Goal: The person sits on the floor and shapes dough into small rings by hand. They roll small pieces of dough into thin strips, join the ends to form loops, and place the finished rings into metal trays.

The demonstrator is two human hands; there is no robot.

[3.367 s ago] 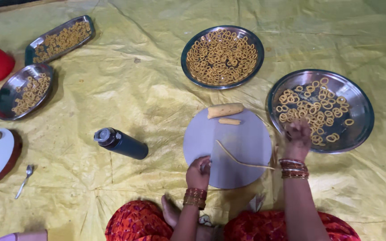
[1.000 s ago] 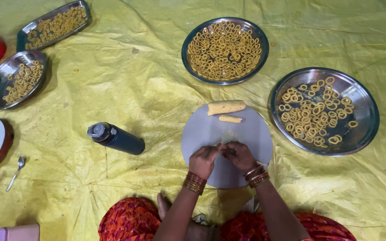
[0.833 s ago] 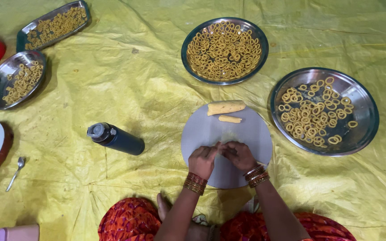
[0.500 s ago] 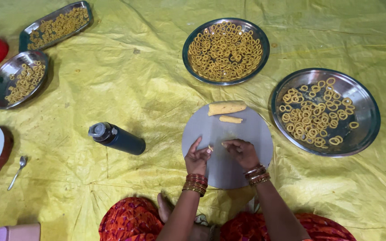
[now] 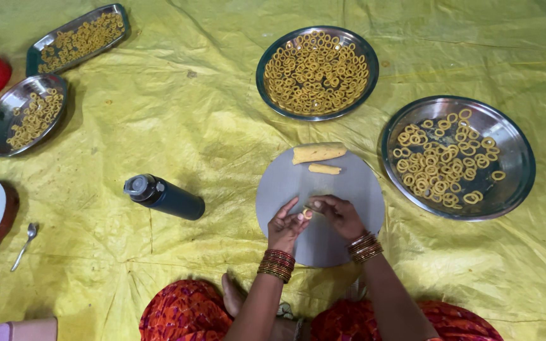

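Head view: both hands meet over the round board

Your left hand and right hand come together above the grey round board, fingertips touching. Between them you pinch a small piece of dough, most of it hidden by your fingers, so both hands are closed on it. At the far edge of the board lie a thick dough roll and, just beside it, a smaller dough piece. To your right sits a steel plate partly covered with dough rings; straight ahead is a fuller round plate. A dark bottle lies on its side on the yellow sheet, left of the board.
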